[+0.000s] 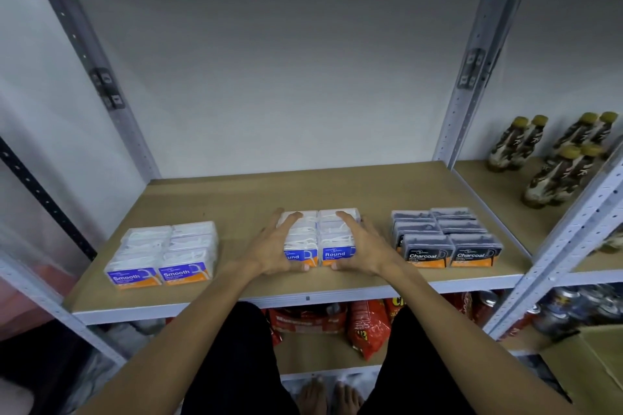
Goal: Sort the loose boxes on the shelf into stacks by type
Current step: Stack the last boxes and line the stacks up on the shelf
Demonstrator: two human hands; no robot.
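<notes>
— What are the boxes made of?

— Clear, hard-looking plastic cases are seen, rectangular with rounded corners, each fronted by a printed label with an orange strip at its foot. Three groups are set along the front edge of the shelf [236,199]. The blue-labelled Smooth boxes [161,256] are near its left end and the Round boxes [332,239] are at the middle. The Charcoal boxes [445,239], dark inside and black-labelled, are toward its right end. Each group is built two wide and stacked.

— And the hands?

— The Round boxes are bracketed by both. The left hand [269,246] is pressed to the group's left side and the right hand [364,246] to its right side. The fingers are held apart and fairly straight over the top edges, and the thumbs are set near each other at the front base.

— The surface and the room?

— A matt brown fibreboard deck is carried in a white metal frame with perforated uprights, backed by a plain white wall. On the adjoining board to the right, dark bottles [556,158] with yellow caps are stood. Beneath, red snack bags [367,327] and cans [573,307] are stored, and a cardboard carton [593,357] is cut off at the lower right corner.

— Anything unclear?

— The left Round label is partly covered by the left hand. The layers in each group cannot be counted, and the small print is blurred.
</notes>
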